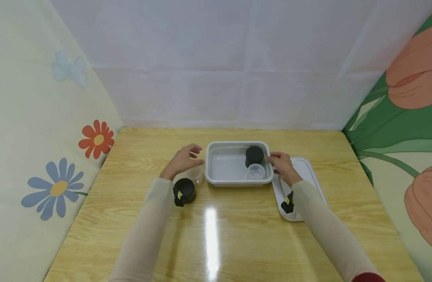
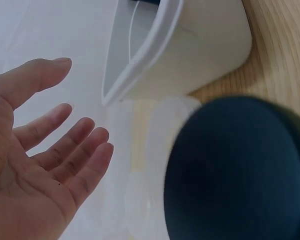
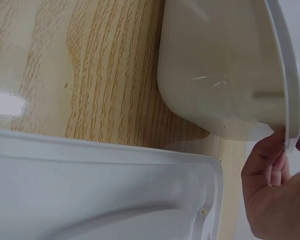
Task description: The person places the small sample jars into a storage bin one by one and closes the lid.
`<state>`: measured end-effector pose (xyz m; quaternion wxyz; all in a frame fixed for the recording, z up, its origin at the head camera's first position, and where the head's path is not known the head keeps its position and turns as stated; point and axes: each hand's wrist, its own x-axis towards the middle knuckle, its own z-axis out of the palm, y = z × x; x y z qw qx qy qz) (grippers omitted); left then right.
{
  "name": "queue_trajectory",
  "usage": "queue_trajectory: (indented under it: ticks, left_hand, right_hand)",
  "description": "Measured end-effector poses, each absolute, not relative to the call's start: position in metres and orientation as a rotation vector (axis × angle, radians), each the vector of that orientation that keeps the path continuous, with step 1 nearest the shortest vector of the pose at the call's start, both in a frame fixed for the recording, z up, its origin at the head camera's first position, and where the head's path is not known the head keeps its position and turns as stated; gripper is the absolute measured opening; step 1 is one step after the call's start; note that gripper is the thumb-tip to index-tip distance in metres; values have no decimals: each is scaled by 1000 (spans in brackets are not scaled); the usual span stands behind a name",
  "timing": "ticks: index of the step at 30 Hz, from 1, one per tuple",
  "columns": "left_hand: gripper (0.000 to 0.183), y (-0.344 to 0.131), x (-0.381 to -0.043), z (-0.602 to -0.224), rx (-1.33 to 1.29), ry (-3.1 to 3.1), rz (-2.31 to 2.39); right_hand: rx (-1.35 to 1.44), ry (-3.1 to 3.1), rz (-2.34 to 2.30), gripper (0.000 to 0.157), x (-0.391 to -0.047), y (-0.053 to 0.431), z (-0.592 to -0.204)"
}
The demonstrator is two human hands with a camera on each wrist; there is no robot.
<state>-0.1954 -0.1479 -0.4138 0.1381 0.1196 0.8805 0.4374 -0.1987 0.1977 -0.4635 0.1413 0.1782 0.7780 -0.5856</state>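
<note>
A white rectangular plastic box (image 1: pixel 224 182) stands on the table, holding a black round container (image 1: pixel 255 154) and a small clear plastic cup (image 1: pixel 256 171) at its right end. My right hand (image 1: pixel 282 163) pinches the box's right rim between thumb and fingers, seen closer in the right wrist view. By the box's left end, my left hand (image 1: pixel 186 158) hovers with fingers spread and loosely bent, apart from the rim and holding nothing. Below that hand are a clear plastic cup (image 1: pixel 197 176), partly hidden, and another black round container (image 1: pixel 188 190), its top filling much of the left wrist view.
A white lid (image 1: pixel 305 168) lies right of the box, partly under my right forearm. Wood-grain tabletop (image 1: pixel 244 231) extends toward me. A white cloth backdrop (image 1: pixel 202 98) rises behind the table, with flower-patterned sheets at both sides.
</note>
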Motion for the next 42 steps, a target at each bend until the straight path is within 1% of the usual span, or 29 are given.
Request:
queue_trajectory:
  ticks: [11,17,25,42]
  left_hand:
    - [52,-176,-190,-420,296,2570,1233]
    - [51,-197,-184,-423,216,2596,1177]
    - [51,-222,-172,-435,114,2577,1231]
    - [53,-249,-151,-458,31,2548,1303]
  right_hand:
    - [538,2252,-1688,45,-199,197,-467]
    - [542,2237,-1696,45,-199,196,-466]
    - [542,2247,-1693,45,-200,196,-464]
    - [556,2238,-1684,47,-200,197,-464]
